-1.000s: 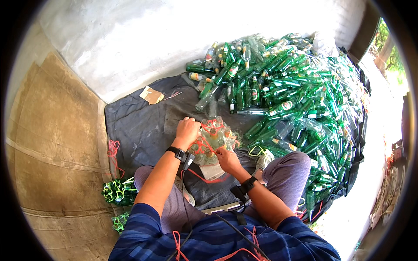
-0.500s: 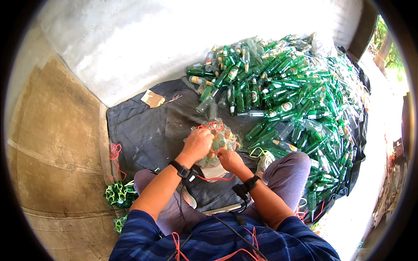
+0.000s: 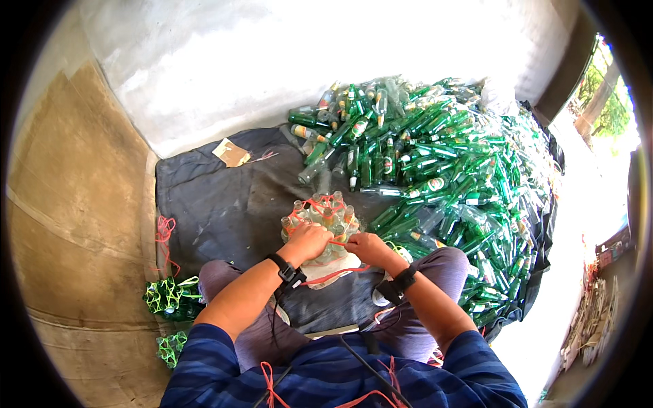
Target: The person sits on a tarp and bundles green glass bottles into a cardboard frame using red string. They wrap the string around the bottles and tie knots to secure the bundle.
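Note:
A round bundle of clear glass bottles (image 3: pixel 328 212) stands upright in front of me, with red cord (image 3: pixel 317 201) wound among the necks. At its near side my left hand (image 3: pixel 309 243) is closed on the cord. My right hand (image 3: pixel 368 249), also closed, pinches the same cord a little to the right, and a short taut length runs between the two fists. A loose stretch of cord curves below them, over a pale flat piece (image 3: pixel 338 270) at the foot of the bundle. My fingers partly hide the nearest bottles.
A big heap of mostly green bottles (image 3: pixel 428 146) spreads to the right on a dark tarp (image 3: pixel 218 204). Torn cardboard (image 3: pixel 231 154) lies at the far left. Tied green bottles (image 3: pixel 169 297) and loose red cord (image 3: pixel 164 231) sit by my left knee. A white wall (image 3: pixel 224 68) rises behind.
My left hand has come down from the bottle necks to the near side of the bundle. Both hands now hold the cord between them. The view has shifted slightly.

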### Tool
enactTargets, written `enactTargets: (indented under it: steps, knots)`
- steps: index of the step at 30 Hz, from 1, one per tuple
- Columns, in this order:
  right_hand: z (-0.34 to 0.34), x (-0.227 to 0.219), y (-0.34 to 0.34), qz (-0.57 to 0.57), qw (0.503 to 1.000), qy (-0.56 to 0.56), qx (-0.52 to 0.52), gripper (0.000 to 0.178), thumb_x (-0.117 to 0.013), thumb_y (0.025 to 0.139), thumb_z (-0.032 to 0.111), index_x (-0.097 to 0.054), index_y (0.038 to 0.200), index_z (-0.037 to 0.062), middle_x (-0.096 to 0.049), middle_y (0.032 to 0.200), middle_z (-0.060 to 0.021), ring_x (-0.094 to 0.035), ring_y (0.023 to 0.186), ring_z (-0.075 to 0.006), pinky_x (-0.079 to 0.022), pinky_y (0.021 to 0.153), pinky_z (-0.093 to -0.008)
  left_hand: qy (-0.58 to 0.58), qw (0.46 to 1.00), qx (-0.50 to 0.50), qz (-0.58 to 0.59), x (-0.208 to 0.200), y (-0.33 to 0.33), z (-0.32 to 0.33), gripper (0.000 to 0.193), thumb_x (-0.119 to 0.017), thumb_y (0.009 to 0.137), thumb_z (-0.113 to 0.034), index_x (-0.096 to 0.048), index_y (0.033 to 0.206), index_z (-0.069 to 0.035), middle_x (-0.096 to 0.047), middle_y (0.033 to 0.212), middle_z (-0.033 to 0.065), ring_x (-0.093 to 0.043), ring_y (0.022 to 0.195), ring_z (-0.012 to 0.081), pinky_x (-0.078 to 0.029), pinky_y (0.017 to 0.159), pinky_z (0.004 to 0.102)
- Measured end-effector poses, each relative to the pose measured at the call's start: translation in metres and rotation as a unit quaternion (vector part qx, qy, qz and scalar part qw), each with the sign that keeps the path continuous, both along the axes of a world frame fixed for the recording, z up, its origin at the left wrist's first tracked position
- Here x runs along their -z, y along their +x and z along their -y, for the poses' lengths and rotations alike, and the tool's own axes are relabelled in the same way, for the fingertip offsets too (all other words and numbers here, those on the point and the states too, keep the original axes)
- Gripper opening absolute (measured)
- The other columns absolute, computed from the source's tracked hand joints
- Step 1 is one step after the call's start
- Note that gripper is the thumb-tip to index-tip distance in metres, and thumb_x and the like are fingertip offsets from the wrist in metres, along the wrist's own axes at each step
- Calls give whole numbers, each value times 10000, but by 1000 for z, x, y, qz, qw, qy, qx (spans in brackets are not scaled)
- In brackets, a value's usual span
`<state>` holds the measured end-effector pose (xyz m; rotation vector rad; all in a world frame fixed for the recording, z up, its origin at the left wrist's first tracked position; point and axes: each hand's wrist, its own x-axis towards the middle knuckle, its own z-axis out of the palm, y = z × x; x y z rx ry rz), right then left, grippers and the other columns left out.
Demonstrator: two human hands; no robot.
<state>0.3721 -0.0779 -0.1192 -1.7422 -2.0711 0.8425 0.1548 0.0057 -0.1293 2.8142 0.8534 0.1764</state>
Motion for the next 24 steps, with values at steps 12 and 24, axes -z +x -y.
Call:
enactTargets:
  steps: [12, 24]
  knots:
    - [-8, 2, -35, -580, 779, -191, 144, 279, -532, 1032, 282, -640, 1150, 54, -641, 1000, -33, -613, 695, -104, -489, 624, -266, -57, 998, -8, -19, -8, 3, -2, 189, -605, 885, -162, -701, 1028, -84, -717, 992, 156, -682, 996, 328, -502, 905, 464]
    - [-10, 20, -22, -420, 880, -113, 194, 344, -514, 1031, 354, -493, 792, 108, -468, 666, 20, -364, 512, -83, -307, 453, -277, -47, 997, 20, -58, -4, 2, -3, 206, -649, 892, -211, -732, 1064, -134, -714, 981, 84, -671, 1013, 269, -471, 922, 438]
